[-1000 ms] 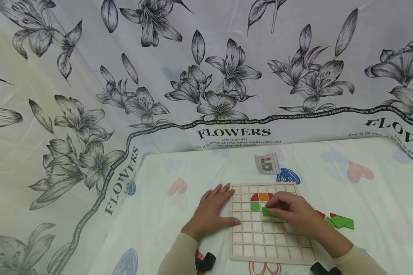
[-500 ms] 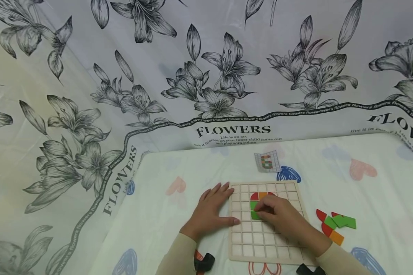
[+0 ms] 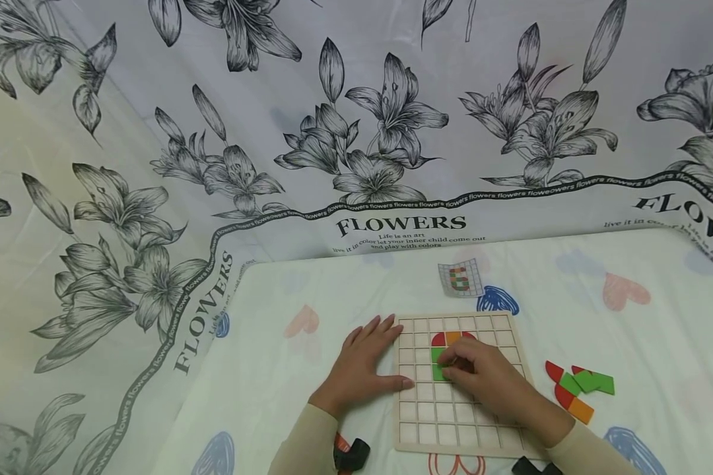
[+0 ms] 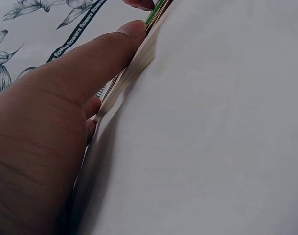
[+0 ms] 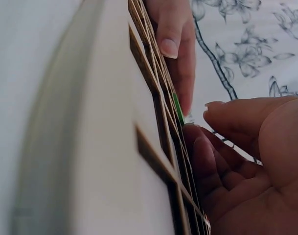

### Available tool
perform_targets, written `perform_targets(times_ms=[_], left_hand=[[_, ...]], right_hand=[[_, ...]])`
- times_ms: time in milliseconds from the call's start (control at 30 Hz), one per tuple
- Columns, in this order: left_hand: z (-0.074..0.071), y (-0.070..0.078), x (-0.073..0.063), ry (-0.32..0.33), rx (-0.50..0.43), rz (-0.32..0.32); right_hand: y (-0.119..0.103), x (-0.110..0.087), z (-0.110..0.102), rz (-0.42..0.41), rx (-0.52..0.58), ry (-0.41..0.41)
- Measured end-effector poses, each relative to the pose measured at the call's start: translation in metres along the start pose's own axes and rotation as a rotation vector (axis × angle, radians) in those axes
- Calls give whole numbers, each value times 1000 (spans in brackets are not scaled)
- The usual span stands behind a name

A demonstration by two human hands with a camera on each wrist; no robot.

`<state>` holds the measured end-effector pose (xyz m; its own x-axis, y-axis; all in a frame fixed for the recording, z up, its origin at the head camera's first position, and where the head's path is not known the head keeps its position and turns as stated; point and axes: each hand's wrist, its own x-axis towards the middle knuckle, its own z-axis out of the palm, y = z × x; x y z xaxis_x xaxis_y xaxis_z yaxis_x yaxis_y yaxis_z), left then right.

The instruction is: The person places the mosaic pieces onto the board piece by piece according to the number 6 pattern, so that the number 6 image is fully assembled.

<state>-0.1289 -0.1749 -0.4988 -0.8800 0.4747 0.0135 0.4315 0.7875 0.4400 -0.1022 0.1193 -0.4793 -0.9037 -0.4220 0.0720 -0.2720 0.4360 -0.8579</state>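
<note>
A wooden grid board (image 3: 397, 422) lies on the cloth, with my left hand (image 3: 359, 366) spread along its left side. That thumb rests over the board's edge, as the left wrist view also shows. Red quarter-round tiles (image 3: 438, 340) flank an orange square tile (image 3: 453, 338) in an upper row. Below the left red tile sit a green tile (image 3: 436, 355) and a second green tile (image 3: 437, 374). My right hand (image 3: 490, 376) is over the board, its fingertips at the lower green tile. In the right wrist view, thumb and bent fingers stand apart beside the green tile (image 5: 178, 108).
Loose tiles lie right of the board: red quarter-rounds (image 3: 563, 395), green tiles (image 3: 603, 383) and an orange square (image 3: 581, 410). Behind the board is a small pattern card (image 3: 460, 279). A flower-printed sheet (image 3: 261, 145) hangs around the cloth-covered table (image 3: 261, 382).
My right hand has moved left across the board with a green tile, which now sits below the first green one. The left hand has kept its place.
</note>
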Motion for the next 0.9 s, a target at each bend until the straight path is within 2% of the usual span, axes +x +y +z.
perform_targets(times_ms=[267,667,900], left_hand=[[0,0,-1,2,5,-2],[0,1,-2,3,-8,5],[-1,1,-2,-1,-11,8]], right_hand=[[1,-1,1,-19,51,5],[-7,-5,-7,-5,211,-10],[-3,-5,-14,-18,226,-11]])
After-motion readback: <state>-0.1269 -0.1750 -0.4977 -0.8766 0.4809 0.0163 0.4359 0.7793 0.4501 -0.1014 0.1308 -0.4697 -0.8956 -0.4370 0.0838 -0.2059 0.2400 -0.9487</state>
